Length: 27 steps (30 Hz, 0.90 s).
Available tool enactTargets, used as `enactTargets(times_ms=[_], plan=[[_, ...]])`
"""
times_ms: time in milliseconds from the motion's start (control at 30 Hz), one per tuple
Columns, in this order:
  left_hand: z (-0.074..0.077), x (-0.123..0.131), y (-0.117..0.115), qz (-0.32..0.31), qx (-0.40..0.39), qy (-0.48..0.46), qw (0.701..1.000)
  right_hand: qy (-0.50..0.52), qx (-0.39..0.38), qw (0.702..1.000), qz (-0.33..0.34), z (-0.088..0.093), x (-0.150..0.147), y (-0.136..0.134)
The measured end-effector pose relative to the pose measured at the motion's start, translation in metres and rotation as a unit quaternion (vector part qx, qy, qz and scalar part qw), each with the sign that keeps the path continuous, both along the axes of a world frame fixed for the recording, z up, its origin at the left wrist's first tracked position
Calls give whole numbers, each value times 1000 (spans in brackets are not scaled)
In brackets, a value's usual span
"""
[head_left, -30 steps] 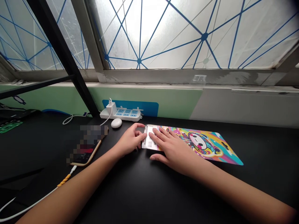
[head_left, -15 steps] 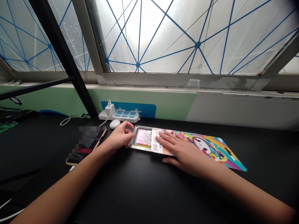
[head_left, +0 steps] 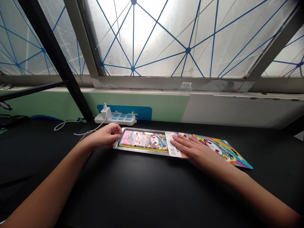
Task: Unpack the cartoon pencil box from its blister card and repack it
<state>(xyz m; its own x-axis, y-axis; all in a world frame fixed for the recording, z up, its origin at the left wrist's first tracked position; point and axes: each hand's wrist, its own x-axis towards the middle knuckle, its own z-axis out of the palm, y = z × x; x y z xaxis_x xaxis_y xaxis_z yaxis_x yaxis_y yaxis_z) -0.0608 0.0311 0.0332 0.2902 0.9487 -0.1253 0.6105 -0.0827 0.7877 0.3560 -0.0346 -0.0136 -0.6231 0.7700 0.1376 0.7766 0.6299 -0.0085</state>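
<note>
A colourful printed card sleeve (head_left: 229, 153) with a cartoon character and a barcode lies on the black table. From its left end sticks out a shallow plastic tray (head_left: 142, 150), holding a flat packet (head_left: 140, 139) printed in pink and yellow. My left hand (head_left: 106, 135) has its thumb and fingers closed on the tray's left end. Spread flat over the sleeve, near its barcode edge, is my right hand (head_left: 192, 147). The tray's right part is hidden inside the sleeve.
Against the wall stands a white power strip (head_left: 122, 118) with a charger (head_left: 106, 113) plugged in. A white cable (head_left: 91, 130) runs behind my left hand. A black frame post (head_left: 59, 66) rises at the left, before the window (head_left: 152, 38).
My left hand has moved left, and the tray has slid farther out of the sleeve, exposing more of the packet. My right hand stays flat on the sleeve. The view has shifted slightly.
</note>
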Motion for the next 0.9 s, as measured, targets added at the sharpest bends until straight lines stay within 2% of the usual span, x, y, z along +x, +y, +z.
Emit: enactTargets(times_ms=[67, 133, 200, 233, 333, 433, 667, 800, 900], plan=[[-3, 6, -1, 24, 110, 79, 990, -5, 17, 1000, -2, -2, -4, 1], [-9, 21, -6, 44, 227, 113, 966, -10, 26, 1000, -6, -4, -6, 2], [-18, 42, -13, -14, 338, 124, 933, -11, 27, 1000, -7, -4, -7, 2], [-22, 53, -18, -50, 357, 125, 924, -9, 26, 1000, -6, -4, -7, 3], [-31, 78, -28, -147, 331, 187, 913, 5, 26, 1000, -2, -4, -7, 3], [-35, 85, -31, -187, 299, 240, 904, 11, 29, 999, -7, -5, -6, 4], [-32, 76, -26, -203, 244, 238, 918, 12, 26, 1000, 5, -5, 1, 7], [-30, 73, -24, -205, 224, 230, 925, -8, 15, 1000, 1, 0, 25, 8], [-27, 67, -22, -198, 206, 237, 928, -13, 31, 999, -30, 11, 48, 6]])
